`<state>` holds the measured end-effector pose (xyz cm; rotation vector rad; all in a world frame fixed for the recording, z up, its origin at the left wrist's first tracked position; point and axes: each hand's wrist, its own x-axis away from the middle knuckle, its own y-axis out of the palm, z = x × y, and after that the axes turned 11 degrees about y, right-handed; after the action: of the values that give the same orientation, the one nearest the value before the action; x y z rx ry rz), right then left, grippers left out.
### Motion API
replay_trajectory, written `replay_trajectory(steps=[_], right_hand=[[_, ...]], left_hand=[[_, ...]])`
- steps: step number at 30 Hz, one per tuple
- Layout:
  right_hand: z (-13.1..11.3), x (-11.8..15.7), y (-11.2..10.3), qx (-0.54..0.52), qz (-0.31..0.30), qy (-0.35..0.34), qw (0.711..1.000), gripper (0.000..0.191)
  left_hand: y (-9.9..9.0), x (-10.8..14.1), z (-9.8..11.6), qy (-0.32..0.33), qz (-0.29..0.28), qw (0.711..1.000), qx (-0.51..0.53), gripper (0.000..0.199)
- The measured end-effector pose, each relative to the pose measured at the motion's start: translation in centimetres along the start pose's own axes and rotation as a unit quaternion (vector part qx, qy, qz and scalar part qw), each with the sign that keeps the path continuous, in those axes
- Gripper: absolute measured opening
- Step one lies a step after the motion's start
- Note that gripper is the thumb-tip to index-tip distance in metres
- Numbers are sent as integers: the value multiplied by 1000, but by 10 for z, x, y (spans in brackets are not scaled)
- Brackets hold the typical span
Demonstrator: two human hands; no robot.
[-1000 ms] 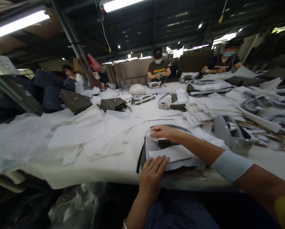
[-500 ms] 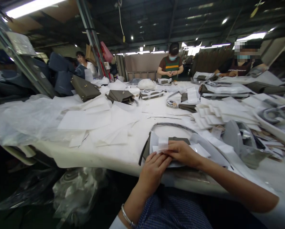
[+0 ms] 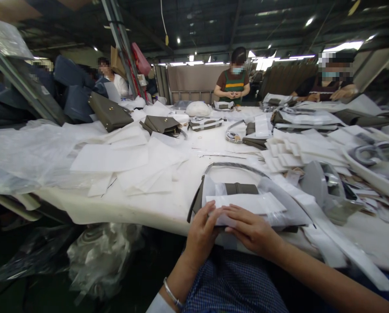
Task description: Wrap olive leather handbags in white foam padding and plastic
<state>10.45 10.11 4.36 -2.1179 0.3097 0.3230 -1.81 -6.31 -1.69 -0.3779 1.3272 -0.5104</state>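
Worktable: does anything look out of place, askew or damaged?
White sheets left of the wrapped bag lie askew, overlapping at mixed angles. Crumpled plastic bunched below the table edge looks out of place, perhaps discarded. The bag's visible parts show no damage.

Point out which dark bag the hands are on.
The bag at the near table edge; left hand and right hand touch its white paper.

A bag workshop: olive handbags [image 3: 110, 112] and packing sheets [image 3: 111, 157] cover worktables [image 3: 194, 150].
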Motion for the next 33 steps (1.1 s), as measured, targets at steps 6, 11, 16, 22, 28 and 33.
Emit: replay_trajectory(steps=[6, 11, 16, 22, 28, 33], right_hand=[[-3, -30, -41, -1, -36, 6, 999, 29], [37, -85, -39, 173, -54, 128, 975, 42], [61, -124, -13, 231, -202, 115, 945, 43], [59, -141, -3, 228, -185, 98, 951, 36], [35, -77, -16, 204, -111, 34, 972, 32], [16, -5, -27, 175, -8, -20, 984, 42]], left_hand=[[-8, -11, -1, 59, -81, 995, -20, 46], [-6, -7, 0, 70, -81, 992, -64, 48], [-5, -6, 1, 74, -77, 991, -82, 50], [-4, -6, -1, 74, -79, 990, -88, 48], [-2, -5, -3, 72, -67, 992, -73, 43], [-3, -7, -5, 50, -80, 995, -43, 43]])
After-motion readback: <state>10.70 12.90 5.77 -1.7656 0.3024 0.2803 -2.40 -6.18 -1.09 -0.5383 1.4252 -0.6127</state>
